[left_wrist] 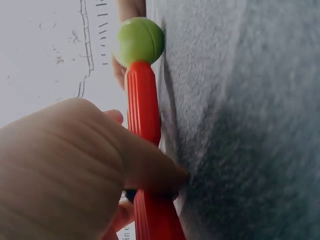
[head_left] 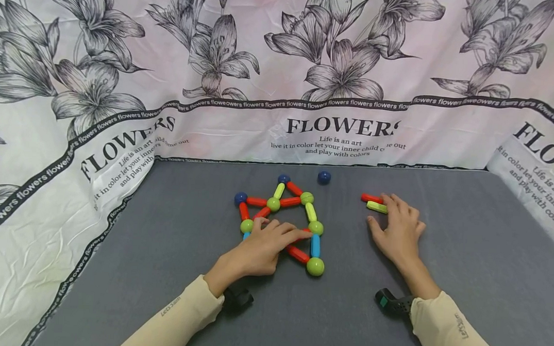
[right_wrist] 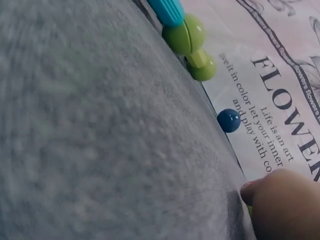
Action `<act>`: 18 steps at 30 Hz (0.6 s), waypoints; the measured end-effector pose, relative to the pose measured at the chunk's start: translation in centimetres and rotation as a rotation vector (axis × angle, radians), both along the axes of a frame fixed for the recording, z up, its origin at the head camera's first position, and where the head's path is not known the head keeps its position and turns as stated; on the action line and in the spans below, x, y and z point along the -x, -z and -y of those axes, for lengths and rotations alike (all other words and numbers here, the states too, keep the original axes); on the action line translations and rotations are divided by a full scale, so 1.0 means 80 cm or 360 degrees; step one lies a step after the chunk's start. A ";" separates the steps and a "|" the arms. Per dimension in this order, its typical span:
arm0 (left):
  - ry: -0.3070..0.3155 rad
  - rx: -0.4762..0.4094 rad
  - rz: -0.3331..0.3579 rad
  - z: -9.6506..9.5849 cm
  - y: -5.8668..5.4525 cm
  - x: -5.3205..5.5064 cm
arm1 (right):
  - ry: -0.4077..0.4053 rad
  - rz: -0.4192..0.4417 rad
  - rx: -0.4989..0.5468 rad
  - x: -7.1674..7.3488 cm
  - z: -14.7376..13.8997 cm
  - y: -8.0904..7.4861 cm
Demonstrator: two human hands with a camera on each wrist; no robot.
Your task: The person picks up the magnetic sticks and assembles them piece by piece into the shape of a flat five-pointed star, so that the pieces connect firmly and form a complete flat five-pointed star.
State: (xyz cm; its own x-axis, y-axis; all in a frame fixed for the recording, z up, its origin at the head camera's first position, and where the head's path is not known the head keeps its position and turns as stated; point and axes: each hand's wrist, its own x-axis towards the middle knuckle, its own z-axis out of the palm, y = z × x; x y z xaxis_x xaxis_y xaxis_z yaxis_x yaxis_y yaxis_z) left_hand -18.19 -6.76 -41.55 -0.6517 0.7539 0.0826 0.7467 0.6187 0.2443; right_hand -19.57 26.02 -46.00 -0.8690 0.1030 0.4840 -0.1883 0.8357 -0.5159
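A frame of plastic building rods and balls (head_left: 290, 201) lies on the grey table, with red, yellow-green and light blue rods between green and dark blue balls. Over its near side is my left hand (head_left: 266, 247), index finger stretched toward the right edge. In the left wrist view, its thumb (left_wrist: 150, 167) crosses the meeting of two red rods (left_wrist: 143, 102), with fingertips behind them; the joint is hidden. My right hand (head_left: 399, 232) reaches a loose red rod (head_left: 371, 198) and a yellow-green rod (head_left: 376, 207), fingertips touching them, thumb apart. Its thumb shows in the right wrist view (right_wrist: 285, 202).
A loose dark blue ball (head_left: 324, 177) lies near the table's back edge, between the frame and the loose rods. Behind the grey table (head_left: 172, 225) rises a flower-printed cloth (head_left: 223, 129), which also runs along the sides.
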 end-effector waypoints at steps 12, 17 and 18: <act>-0.0083 0.0055 0.0232 0.000 0.001 0.000 | 0.0069 -0.0006 0.0004 -0.003 0.002 0.002; -0.0144 -0.0025 0.0327 -0.001 -0.003 0.001 | 0.0105 -0.0028 0.0012 -0.003 0.002 0.002; -0.0158 -0.0040 0.0340 -0.002 -0.004 0.001 | 0.0109 -0.0029 0.0011 -0.003 0.002 0.002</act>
State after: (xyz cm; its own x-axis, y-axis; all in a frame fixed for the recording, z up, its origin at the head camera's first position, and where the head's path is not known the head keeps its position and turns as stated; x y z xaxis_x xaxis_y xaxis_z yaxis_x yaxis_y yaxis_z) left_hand -18.28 -6.63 -41.25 -0.7274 0.6846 -0.0472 0.6120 0.6784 0.4065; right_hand -19.34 25.88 -46.17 -0.8509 0.1653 0.4986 -0.1401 0.8434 -0.5187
